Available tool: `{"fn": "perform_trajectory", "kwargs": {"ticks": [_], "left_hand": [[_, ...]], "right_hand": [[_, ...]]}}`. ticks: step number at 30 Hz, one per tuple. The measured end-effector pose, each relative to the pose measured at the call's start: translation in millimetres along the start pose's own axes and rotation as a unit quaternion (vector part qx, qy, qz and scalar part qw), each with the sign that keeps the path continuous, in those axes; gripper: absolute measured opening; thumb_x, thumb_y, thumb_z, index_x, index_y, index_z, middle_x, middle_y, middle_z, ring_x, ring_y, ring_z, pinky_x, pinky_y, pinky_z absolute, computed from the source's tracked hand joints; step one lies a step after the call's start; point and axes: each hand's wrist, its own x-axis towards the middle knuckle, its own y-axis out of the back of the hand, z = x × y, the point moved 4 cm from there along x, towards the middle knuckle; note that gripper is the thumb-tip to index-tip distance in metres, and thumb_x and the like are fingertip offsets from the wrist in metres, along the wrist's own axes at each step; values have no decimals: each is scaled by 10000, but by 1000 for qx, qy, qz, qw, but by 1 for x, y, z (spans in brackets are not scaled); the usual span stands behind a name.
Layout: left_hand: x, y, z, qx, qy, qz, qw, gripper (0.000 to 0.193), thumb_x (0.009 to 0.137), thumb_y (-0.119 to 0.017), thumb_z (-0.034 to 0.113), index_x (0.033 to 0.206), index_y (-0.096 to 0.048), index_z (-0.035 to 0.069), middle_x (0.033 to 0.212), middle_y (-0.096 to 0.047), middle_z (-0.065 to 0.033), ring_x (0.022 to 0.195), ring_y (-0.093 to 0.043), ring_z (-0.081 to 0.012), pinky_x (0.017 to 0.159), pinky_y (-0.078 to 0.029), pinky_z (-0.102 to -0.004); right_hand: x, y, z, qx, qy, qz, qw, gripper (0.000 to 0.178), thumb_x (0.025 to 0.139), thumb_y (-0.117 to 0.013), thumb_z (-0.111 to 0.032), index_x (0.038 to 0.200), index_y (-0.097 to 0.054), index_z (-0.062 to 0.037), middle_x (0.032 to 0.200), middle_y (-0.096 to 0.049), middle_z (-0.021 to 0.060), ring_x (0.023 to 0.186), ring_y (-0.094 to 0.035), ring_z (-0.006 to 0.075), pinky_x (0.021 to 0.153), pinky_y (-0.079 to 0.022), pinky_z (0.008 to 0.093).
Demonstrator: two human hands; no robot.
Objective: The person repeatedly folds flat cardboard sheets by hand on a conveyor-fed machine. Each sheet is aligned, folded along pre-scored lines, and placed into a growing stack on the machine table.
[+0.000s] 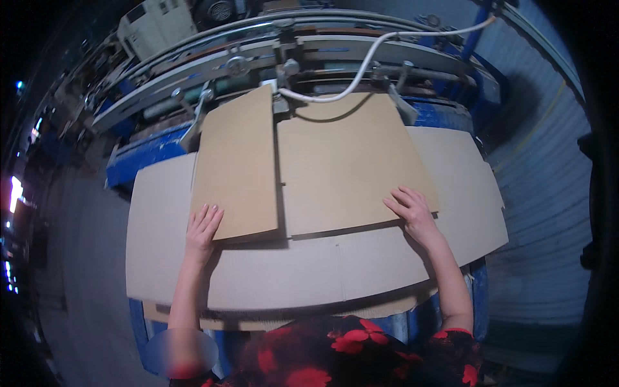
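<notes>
Two tan cardboard panels lie side by side before me, the narrower left panel (242,164) and the wider right panel (354,164). A dark gap runs between them; I cannot tell whether they are joined. My left hand (202,229) rests on the near left corner of the left panel, fingers stretched out on its surface. On the near right corner of the right panel lies my right hand (414,213), its fingers spread and pointing inward. Beneath both panels is a larger, paler cardboard sheet (309,271), reaching out on either side.
A machine with long metal rails (361,48) stands along the far side. Metal guides (401,106) flank the panels' far ends. A white hose (364,68) droops over them. Blue machine framing (145,158) shows at left, and a corrugated wall (538,200) at right.
</notes>
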Motion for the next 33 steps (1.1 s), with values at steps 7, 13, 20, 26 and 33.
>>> {"fn": "perform_trajectory", "kwargs": {"ticks": [7, 13, 20, 26, 33], "left_hand": [[54, -34, -43, -20, 2, -17, 1000, 497, 836, -522, -20, 1291, -550, 177, 1317, -554, -59, 1273, -470, -281, 1018, -353, -522], [130, -80, -90, -6, 24, -38, 999, 539, 831, -500, -24, 1322, -521, 199, 1365, -511, -75, 1295, -444, -285, 1020, -345, -531], [173, -99, -89, -39, 107, 23, 993, 553, 858, -535, 55, 1392, -404, 109, 1396, -458, -122, 1306, -410, -327, 1021, -321, -555], [-18, -11, -77, 8, 198, 6, 980, 487, 861, -554, 118, 1337, -467, 62, 1336, -509, -162, 1275, -436, -357, 1073, -251, -539], [-261, 50, -98, -15, 684, 142, 716, 702, 890, -569, 317, 1405, -290, -70, 1478, -264, -251, 1375, -221, -383, 1132, -145, -467]], "right_hand": [[58, -33, 41, -9, -11, 18, 1000, 600, 672, -516, 109, 1189, -637, -171, 1235, -571, 108, 1216, -469, 312, 1022, -359, 418], [144, -62, 92, -19, 4, 61, 998, 554, 698, -512, 99, 1155, -652, -181, 1189, -577, 117, 1166, -508, 299, 966, -395, 409], [181, -60, 125, -108, -90, 104, 985, 494, 760, -529, 33, 1200, -605, -176, 1181, -562, 146, 1152, -504, 309, 966, -387, 429], [-24, 16, 137, -42, -273, 191, 942, 536, 759, -534, 16, 1288, -533, -73, 1319, -484, 217, 1256, -419, 380, 1069, -307, 448], [-282, 28, 131, 17, -691, 426, 584, 616, 843, -604, -180, 1325, -372, 126, 1351, -437, 248, 1205, -470, 348, 1022, -377, 425]]}}
